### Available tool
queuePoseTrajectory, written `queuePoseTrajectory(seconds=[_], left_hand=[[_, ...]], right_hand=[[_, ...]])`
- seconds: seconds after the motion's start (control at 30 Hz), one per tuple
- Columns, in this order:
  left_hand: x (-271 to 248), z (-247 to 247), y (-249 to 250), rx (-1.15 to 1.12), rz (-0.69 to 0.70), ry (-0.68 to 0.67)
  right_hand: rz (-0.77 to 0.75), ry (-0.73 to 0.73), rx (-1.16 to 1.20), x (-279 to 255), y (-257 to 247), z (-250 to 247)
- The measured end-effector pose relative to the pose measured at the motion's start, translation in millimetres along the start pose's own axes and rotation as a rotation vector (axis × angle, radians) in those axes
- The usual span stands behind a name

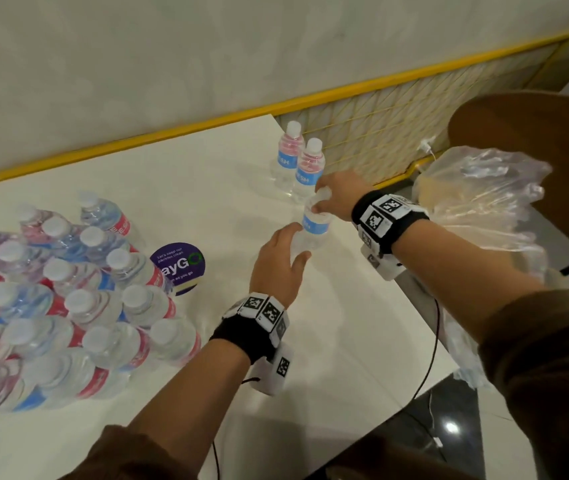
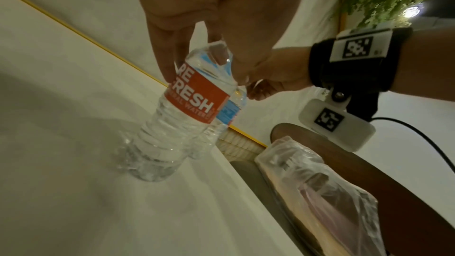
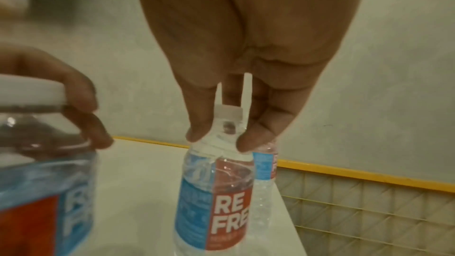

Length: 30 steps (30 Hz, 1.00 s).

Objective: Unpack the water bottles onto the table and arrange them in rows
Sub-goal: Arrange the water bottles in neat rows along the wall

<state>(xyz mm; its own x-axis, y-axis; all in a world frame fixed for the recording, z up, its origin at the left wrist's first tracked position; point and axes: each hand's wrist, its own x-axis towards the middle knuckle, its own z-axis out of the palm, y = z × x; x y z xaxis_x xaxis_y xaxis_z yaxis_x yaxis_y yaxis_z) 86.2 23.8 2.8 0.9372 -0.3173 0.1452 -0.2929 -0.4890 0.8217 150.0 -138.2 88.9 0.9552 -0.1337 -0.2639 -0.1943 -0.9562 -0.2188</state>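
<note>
Two water bottles (image 1: 290, 150) (image 1: 311, 164) stand one behind the other at the far right of the white table (image 1: 189, 188). In front of them my right hand (image 1: 321, 202) pinches a third bottle (image 1: 315, 226) by its neck, just under the white cap. My left hand (image 1: 299, 243) grips a fourth bottle (image 2: 192, 102) from above at its shoulder; it stands on the table, and in the head view the hand hides most of it. The right wrist view shows both bottles close together (image 3: 216, 201) (image 3: 44, 192). A pack of several bottles (image 1: 68, 306) lies at the left.
A round purple sticker (image 1: 177, 265) lies on the table between the pack and my hands. A yellow rail (image 1: 172, 133) runs along the wall. Past the table's right edge, a crumpled clear plastic bag (image 1: 484, 209) rests on a brown chair (image 1: 536, 133).
</note>
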Motion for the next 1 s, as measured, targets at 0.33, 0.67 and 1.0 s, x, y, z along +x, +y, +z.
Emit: queuePoseTrajectory(seconds=[0.33, 0.67, 1.0], left_hand=[[11.8, -14.6, -12.9, -0.027, -0.034, -0.002], [13.8, -12.4, -14.6, -0.017, -0.039, 0.013], [13.0, -18.9, -15.3, -0.006, -0.052, -0.041]], right_hand=[[0.148, 0.037, -0.136, 38.1, 13.1, -21.8], [0.198, 0.098, -0.174, 51.5, 11.6, -19.4], [0.252, 0.068, -0.198, 60.3, 4.5, -18.8]])
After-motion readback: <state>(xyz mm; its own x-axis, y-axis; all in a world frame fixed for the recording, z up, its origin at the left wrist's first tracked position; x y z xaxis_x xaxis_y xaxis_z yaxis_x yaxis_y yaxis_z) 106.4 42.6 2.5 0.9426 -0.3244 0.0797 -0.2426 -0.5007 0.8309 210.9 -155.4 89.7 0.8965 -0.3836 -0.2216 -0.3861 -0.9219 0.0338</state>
